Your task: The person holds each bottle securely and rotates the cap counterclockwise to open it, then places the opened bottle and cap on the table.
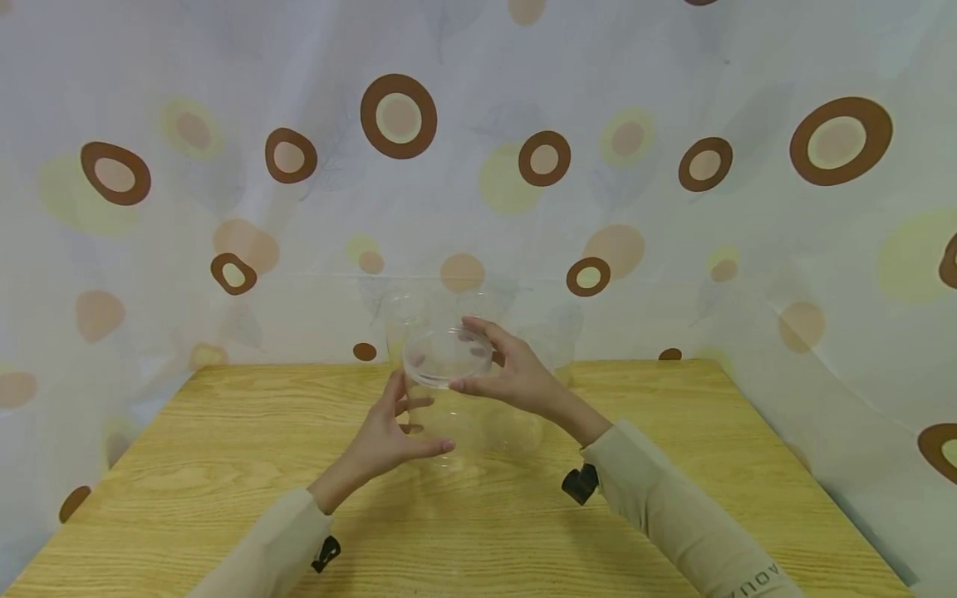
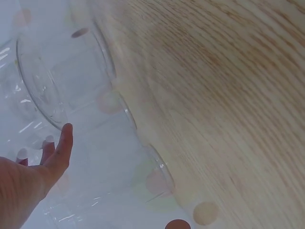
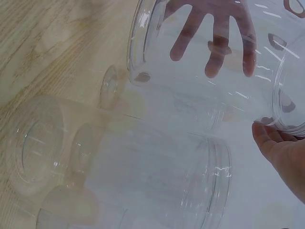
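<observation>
A clear plastic jar (image 1: pixel 447 415) stands upright between my hands in the head view, its round top tilted into view. My left hand (image 1: pixel 389 436) grips the lower side, with the thumb on the near face and the fingers seen through the wall. Around the top rim (image 1: pixel 449 384) my right hand (image 1: pixel 516 378) holds on, thumb in front and fingers on the far side. In the right wrist view the jar (image 3: pixel 200 90) shows the left fingers through its wall, while the right fingertips (image 3: pixel 267 131) touch the rim.
Several more clear jars stand behind and right of the held one, such as this jar (image 1: pixel 553 340) and another jar (image 3: pixel 157 157). They stand on a wood-grain table (image 1: pixel 284 432). A patterned curtain (image 1: pixel 463 208) hangs along the table's back edge.
</observation>
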Motion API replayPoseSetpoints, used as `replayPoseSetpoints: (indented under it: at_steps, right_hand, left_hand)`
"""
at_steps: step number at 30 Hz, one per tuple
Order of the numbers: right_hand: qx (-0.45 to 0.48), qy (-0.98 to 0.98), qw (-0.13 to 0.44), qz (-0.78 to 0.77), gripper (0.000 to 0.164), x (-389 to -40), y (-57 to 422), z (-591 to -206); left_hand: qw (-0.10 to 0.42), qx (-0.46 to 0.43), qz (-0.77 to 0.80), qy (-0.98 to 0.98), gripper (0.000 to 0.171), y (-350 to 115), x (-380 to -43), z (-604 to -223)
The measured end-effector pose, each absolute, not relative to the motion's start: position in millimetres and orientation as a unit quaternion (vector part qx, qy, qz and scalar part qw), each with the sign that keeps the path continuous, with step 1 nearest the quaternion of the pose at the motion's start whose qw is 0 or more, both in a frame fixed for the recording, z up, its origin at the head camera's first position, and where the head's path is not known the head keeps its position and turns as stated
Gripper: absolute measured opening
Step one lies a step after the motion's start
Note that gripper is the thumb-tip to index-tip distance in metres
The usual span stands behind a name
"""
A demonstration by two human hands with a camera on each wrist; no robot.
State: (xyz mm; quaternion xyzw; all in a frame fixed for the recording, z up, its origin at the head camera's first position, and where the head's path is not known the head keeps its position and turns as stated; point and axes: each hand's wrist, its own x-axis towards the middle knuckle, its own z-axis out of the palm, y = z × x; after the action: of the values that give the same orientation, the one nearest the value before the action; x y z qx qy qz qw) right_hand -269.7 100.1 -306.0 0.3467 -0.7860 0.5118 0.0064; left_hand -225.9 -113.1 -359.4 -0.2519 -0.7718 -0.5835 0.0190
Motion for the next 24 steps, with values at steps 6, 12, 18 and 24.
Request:
replayPoseSetpoints:
  at_steps: [6,12,18,24]
  right_hand:
    - [0.371,-0.764,-0.023,0.527,0.079,-273.1,105.4,-304.2]
    - [0.420,-0.753,-0.065,0.502,0.080,-279.1,113.2,-300.2]
    - [0.419,-0.770,-0.065,0.477,0.082,-279.1,114.6,-300.2]
    - [0.374,-0.795,-0.029,0.477,0.087,-270.2,111.9,-303.9]
  left_hand:
    - [-0.011,-0.277,-0.597,-0.753,0.108,-119.5,-242.4,-376.1]
    - [-0.038,-0.300,-0.586,-0.752,0.105,-124.2,-244.5,-376.8]
    - [-0.029,-0.294,-0.586,-0.755,0.104,-123.6,-243.8,-380.0]
    - [-0.002,-0.276,-0.589,-0.760,0.100,-124.3,-244.2,-383.1]
